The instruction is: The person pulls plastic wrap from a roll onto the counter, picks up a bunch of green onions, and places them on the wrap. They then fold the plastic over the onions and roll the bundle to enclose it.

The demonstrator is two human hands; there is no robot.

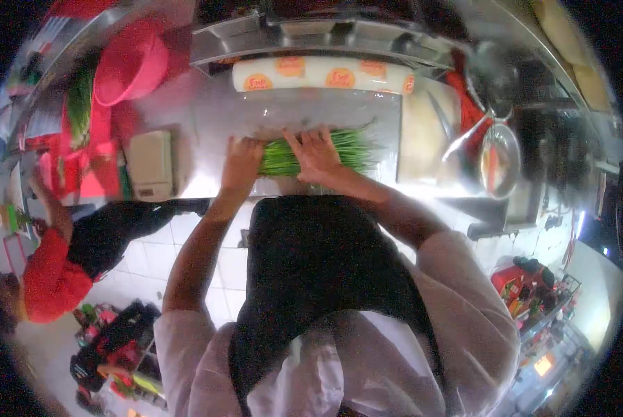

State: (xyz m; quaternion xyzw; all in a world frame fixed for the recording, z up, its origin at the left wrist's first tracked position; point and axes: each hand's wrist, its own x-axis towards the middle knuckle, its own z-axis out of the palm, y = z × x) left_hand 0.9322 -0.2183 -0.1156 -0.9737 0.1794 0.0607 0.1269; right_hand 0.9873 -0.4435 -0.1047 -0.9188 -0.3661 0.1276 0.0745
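A bundle of thin green stalks (356, 149), like chives or garlic chives, lies crosswise on clear plastic film (291, 108) spread over the worktop. My left hand (240, 163) is at the bundle's left end, its fingers stretched away from me and touching the cut ends. My right hand (316, 154) rests across the middle of the stalks, fingers spread on top of them. Just behind the film lies a printed roll of plastic wrap (304, 75). What lies under my palms is hidden.
A beige kitchen scale (150, 163) and a pink basket (132, 67) stand to the left. On the right are a pale cutting board (426, 132), a knife (439, 115) and a metal strainer or bowl (500, 158). A person in a red shirt (54, 278) works at far left.
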